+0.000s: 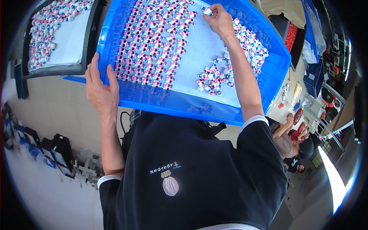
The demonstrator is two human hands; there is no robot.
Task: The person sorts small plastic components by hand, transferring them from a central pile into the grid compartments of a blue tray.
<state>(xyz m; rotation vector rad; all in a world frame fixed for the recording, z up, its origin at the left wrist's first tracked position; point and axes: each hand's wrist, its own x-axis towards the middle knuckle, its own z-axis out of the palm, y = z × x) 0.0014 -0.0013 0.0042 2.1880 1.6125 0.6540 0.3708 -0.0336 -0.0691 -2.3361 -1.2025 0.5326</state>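
A large blue plastic tray lies before me, lined with white paper. On its left side small pink, white and blue figurines with dark spots stand in several neat rows. On the right, more of these figurines lie in a loose heap. My right hand reaches over the paper to the tray's far part, its thumb and fingers pinching one small white and blue figurine. My left hand grips the tray's left rim near the front corner, thumb on the inner side and fingers outside.
Left of the blue tray is a black tray holding more figurines on white paper. At the far right stands a container of red pieces. Co-workers sit at a table on the right. Black crates stand at lower left.
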